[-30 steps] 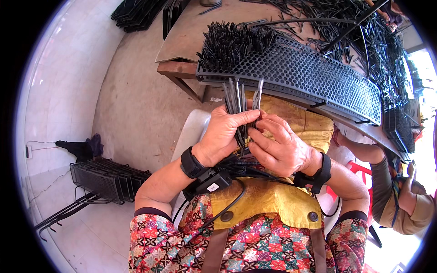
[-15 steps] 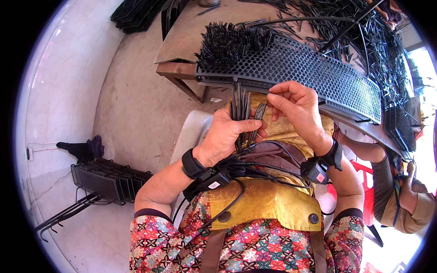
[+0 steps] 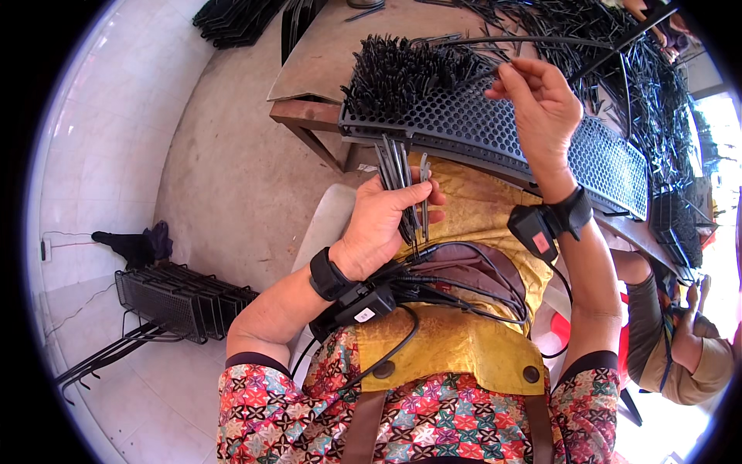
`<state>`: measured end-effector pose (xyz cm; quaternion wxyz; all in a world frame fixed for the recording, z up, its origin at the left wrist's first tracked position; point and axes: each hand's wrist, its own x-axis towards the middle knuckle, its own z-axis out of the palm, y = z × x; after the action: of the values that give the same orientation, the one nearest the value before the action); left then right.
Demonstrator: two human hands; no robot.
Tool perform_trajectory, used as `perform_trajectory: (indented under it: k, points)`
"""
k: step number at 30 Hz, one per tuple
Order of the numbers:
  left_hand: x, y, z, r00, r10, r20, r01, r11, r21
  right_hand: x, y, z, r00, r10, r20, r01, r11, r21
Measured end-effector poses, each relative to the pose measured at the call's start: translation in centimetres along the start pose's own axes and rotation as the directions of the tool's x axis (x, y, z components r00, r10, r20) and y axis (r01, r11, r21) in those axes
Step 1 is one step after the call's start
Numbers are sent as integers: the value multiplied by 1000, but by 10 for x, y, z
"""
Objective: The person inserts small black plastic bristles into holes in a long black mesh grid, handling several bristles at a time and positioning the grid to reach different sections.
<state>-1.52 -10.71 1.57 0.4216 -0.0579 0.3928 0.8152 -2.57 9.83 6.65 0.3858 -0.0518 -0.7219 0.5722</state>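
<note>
In our left hand [image 3: 375, 220] we clasp a bundle of dark strips [image 3: 396, 172]; beyond it, our right hand [image 3: 543, 112] pinches a blurred strip [image 3: 478, 78] above the perforated rack [image 3: 475, 116].

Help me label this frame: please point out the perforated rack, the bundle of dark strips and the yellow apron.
Perforated rack [image 3: 468, 118], head view: bare holed surface near its middle.
Bundle of dark strips [image 3: 396, 165], head view: upper part of the strips.
Yellow apron [image 3: 450, 340], head view: middle of the bib.
</note>
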Motion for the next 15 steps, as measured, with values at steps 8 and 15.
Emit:
perform_trajectory:
  k: [8,15]
  points:
    - [-3,2,3,997,-14,-75,13,1000,-18,9,32,14,979,-128,157,165,954,-251]
    - [0,2,2,998,-6,-64,4,1000,-26,15,27,25,795,-359,489,595,616,-516]
